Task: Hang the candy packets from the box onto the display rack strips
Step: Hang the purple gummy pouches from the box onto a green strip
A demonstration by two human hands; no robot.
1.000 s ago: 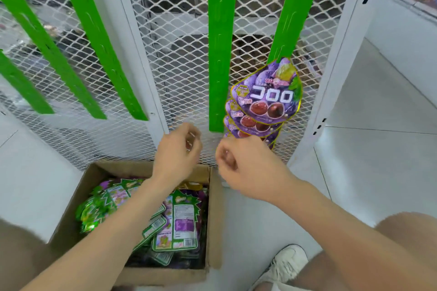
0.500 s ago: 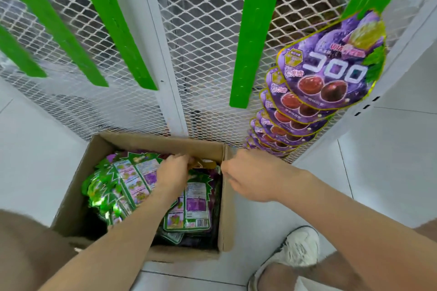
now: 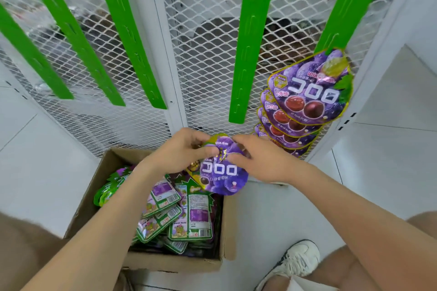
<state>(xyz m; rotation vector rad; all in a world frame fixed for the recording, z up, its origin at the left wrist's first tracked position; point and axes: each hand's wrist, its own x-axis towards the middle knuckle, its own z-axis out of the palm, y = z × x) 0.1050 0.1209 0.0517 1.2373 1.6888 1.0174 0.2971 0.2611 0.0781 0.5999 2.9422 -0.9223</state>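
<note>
Your left grip [image 3: 182,151] and right grip [image 3: 260,160] pinch one purple packet [image 3: 224,175] above the box [image 3: 91,196]. Beyond it, one strip [image 3: 350,7] is part-filled and the other strips [image 3: 248,42] are bare. Many packets [image 3: 196,215] lie inside.

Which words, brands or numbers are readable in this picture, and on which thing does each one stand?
"コロロ": big white letters on the held packet.
"UHA": small, at the top of that packet.
"コロロ": on the top hanging packet, on the right green strip.
Back labels and barcodes on the packets in the box: too small to read.
</note>
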